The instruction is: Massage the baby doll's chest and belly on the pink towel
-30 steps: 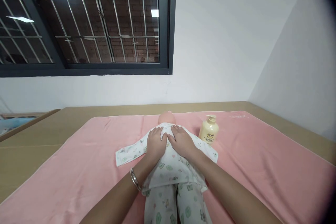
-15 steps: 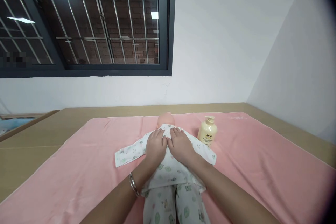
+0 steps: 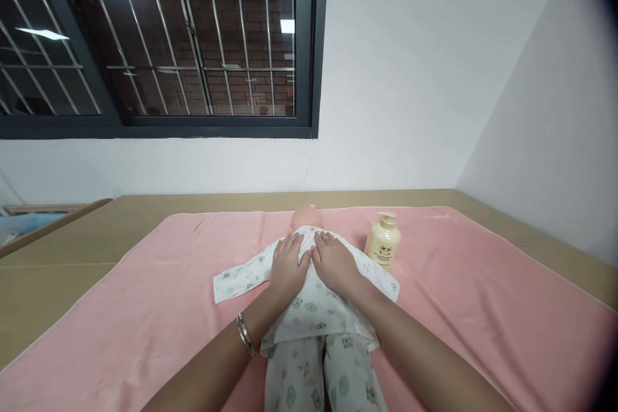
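A baby doll [image 3: 307,217] lies with its head toward the wall, its face not in view. It wears a white printed top [image 3: 313,318] and matching trousers [image 3: 293,373], with both sleeves spread out to the sides. My left hand [image 3: 288,264] rests flat on the upper left of the top, fingers stretched toward the doll's head. On the upper right, my right hand [image 3: 335,264] lies flat in the same way. The two thumbs come close together at the middle. Neither hand grips anything.
A pale yellow pump bottle [image 3: 383,241] stands beside the doll's right-hand sleeve. Under everything spreads a pink cloth [image 3: 159,309] on a wooden table [image 3: 62,270] with a raised edge at left. Behind are a white wall [image 3: 386,109] and a dark-framed barred window [image 3: 193,125].
Both hands keep their flat placement on the doll's top, with at most a very slight shift. The whole view has moved slightly.
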Demonstrator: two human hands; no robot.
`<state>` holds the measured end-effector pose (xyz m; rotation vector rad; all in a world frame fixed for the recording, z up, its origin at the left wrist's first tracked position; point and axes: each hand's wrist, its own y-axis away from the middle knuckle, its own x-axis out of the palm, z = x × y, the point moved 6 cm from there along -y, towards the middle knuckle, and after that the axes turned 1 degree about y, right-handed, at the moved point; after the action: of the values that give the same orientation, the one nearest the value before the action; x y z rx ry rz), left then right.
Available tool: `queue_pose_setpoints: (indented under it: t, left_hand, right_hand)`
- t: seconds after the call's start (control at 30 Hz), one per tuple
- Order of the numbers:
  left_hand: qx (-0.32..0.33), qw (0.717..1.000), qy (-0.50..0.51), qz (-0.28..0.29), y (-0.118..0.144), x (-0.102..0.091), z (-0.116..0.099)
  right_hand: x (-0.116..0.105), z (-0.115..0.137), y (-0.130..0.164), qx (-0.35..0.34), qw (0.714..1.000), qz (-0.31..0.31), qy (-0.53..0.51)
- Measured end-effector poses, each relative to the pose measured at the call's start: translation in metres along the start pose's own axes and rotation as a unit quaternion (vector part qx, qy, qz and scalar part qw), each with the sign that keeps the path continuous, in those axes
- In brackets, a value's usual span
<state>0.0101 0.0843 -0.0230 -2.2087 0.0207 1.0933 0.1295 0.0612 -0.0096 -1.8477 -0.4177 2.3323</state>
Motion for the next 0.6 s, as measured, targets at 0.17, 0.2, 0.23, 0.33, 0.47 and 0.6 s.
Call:
queue_pose_setpoints:
  t: [0.17,0.2,0.23,0.33,0.47,0.6]
  left_hand:
    - [-0.010,1.000,-0.001,0.002,0.002,-0.001,-0.004]
    - [-0.013,1.000,0.002,0.002,0.002,-0.001,-0.003]
    - [-0.015,1.000,0.006,0.002,0.001,-0.001,-0.003]
    - [-0.024,0.999,0.026,-0.002,-0.001,-0.001,0.002]
    - [-0.042,0.997,0.062,0.008,-0.008,-0.003,0.008]
    - [-0.052,0.996,0.076,0.019,-0.012,-0.004,0.009]
  right_hand:
    - [0.003,-0.006,-0.005,-0.005,1.000,0.012,-0.014]
    - [0.003,-0.006,-0.005,-0.005,1.000,0.012,-0.014]
    - [0.004,-0.005,-0.004,-0.003,1.000,0.013,-0.014]
    - [0.006,0.002,0.002,0.002,1.000,0.014,-0.009]
    - [0.007,0.012,0.012,0.007,1.000,-0.001,0.004]
    - [0.006,0.016,0.016,0.005,1.000,-0.001,0.003]
